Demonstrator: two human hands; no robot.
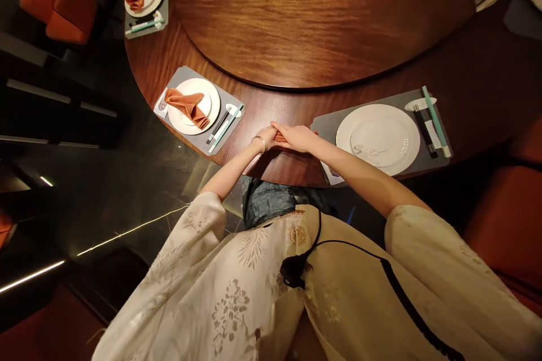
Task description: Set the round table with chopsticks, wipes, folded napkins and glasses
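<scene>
Both hands meet over the wooden table's near edge, around a folded orange cloth napkin (280, 137) that is mostly hidden by them. My left hand (267, 134), with a bangle at the wrist, closes on the napkin's left side. My right hand (297, 138) lies across the top of it, fingers reaching over to the left hand. To the right is a large white plate (406, 146) with a smaller patterned plate (372, 144) stacked on it. They sit on a grey placemat (328, 124) that bears no napkin.
On the left, another placemat (182, 76) holds plates, a folded orange napkin (188, 107) and chopsticks (219, 126). A similar setting stands farther back. Black chopsticks (424, 131) lie right of the near plates. A large wooden turntable (313, 22) fills the table's middle. Orange chairs (71, 8) stand around.
</scene>
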